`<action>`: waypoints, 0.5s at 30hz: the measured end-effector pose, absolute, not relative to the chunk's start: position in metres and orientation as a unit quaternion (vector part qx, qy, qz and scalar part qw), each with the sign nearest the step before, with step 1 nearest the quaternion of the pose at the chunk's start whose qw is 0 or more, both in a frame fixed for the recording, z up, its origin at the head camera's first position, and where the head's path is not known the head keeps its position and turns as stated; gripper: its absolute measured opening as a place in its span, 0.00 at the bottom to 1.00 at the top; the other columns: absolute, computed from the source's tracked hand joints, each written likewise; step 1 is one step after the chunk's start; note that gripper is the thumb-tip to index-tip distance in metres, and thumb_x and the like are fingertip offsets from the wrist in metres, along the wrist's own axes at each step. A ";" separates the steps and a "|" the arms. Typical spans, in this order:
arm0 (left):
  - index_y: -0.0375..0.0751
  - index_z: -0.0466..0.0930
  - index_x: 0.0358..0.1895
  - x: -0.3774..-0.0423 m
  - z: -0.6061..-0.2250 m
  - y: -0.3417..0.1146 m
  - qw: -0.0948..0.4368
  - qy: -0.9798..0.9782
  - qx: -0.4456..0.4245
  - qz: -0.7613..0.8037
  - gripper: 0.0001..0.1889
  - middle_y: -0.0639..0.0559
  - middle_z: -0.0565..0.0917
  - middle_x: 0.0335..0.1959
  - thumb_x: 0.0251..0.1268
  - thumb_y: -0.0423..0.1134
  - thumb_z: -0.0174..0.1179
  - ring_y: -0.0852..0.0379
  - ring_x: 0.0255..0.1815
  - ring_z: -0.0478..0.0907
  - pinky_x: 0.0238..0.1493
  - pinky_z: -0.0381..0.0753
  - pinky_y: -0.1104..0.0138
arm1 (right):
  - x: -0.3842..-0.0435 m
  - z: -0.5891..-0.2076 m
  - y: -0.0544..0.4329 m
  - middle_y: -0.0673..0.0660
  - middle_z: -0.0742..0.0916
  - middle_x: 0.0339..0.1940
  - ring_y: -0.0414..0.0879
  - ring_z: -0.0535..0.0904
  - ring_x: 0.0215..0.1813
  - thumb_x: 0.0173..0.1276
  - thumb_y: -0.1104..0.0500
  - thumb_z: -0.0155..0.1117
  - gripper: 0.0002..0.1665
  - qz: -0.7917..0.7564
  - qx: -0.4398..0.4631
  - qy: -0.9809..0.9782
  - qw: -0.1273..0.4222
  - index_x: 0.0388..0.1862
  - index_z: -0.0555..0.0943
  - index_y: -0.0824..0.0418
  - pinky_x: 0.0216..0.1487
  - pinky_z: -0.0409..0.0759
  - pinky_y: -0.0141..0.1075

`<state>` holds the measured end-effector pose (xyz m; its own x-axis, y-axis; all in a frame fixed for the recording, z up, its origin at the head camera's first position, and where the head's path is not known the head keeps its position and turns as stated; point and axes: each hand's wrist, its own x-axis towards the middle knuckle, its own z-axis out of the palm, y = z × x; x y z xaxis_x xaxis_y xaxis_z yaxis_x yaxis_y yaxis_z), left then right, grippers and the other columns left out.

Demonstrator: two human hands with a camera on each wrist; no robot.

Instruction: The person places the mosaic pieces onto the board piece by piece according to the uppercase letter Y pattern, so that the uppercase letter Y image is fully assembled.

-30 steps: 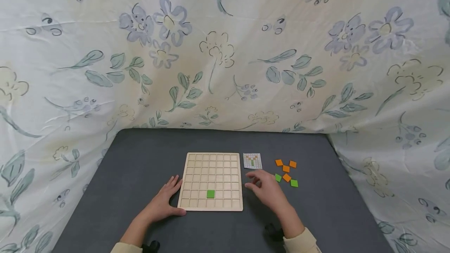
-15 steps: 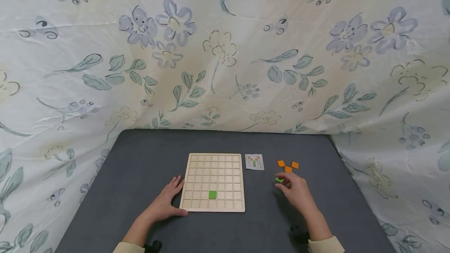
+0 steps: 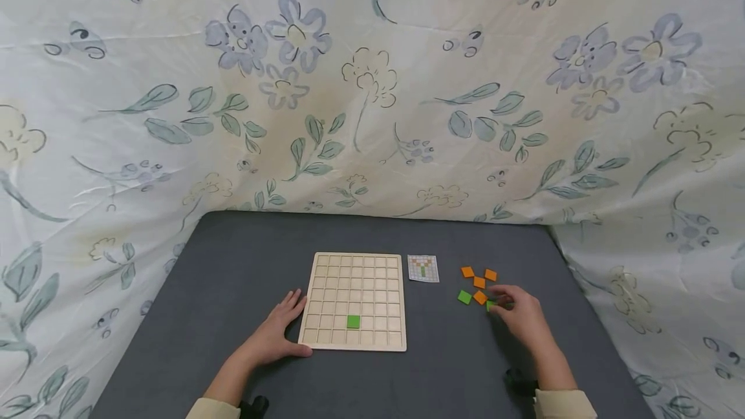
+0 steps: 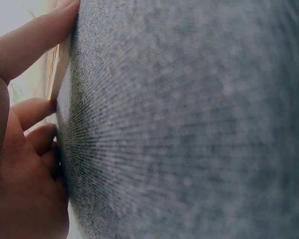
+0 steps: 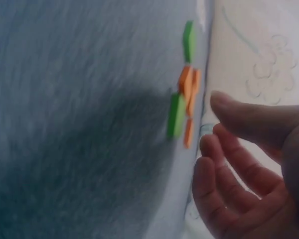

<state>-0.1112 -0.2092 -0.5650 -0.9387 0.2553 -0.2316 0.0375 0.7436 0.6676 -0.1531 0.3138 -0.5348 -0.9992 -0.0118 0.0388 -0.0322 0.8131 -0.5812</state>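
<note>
A square wooden grid board (image 3: 326, 290) lies on the dark table, with one green square tile (image 3: 353, 322) in a lower cell. At the board's lower left corner rests my left hand (image 3: 275, 332), thumb at the front edge and fingers along the left edge; the left wrist view shows the thumb (image 4: 35, 37) touching its side. My right hand (image 3: 522, 317) hovers beside the green tile (image 5: 176, 117) nearest it, its thumb and bent fingers apart and holding nothing. Another green tile (image 3: 464, 297) and several orange tiles (image 3: 479, 282) lie loosely grouped there.
A small printed pattern card (image 3: 423, 268) lies right of the board, between it and the loose tiles. The dark grey tabletop (image 3: 256, 244) ends at a floral cloth (image 3: 372, 167) hanging behind and at the sides.
My right hand has moved rightward from beside the board, across the loose tiles, to the rightmost green one. The left hand stays on the board's corner. The head view has shifted slightly.
</note>
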 end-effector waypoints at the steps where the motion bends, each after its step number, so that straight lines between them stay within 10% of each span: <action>1: 0.41 0.54 0.80 -0.111 -0.565 -0.209 0.156 0.921 0.080 0.348 0.63 0.41 0.47 0.84 0.42 0.60 0.80 0.37 0.84 0.38 0.75 0.48 0.33 | -0.154 -0.536 0.316 0.66 0.85 0.54 0.62 0.84 0.51 0.60 0.67 0.75 0.26 0.300 0.006 -0.954 0.009 0.59 0.82 0.65 0.47 0.84 0.55; 15: 0.40 0.55 0.80 -0.111 -0.564 -0.209 0.151 0.921 0.081 0.350 0.63 0.41 0.48 0.83 0.41 0.61 0.80 0.37 0.84 0.38 0.76 0.47 0.34 | -0.162 -0.547 0.328 0.63 0.86 0.44 0.54 0.83 0.40 0.62 0.66 0.74 0.18 0.264 -0.006 -0.964 -0.034 0.51 0.85 0.68 0.38 0.82 0.49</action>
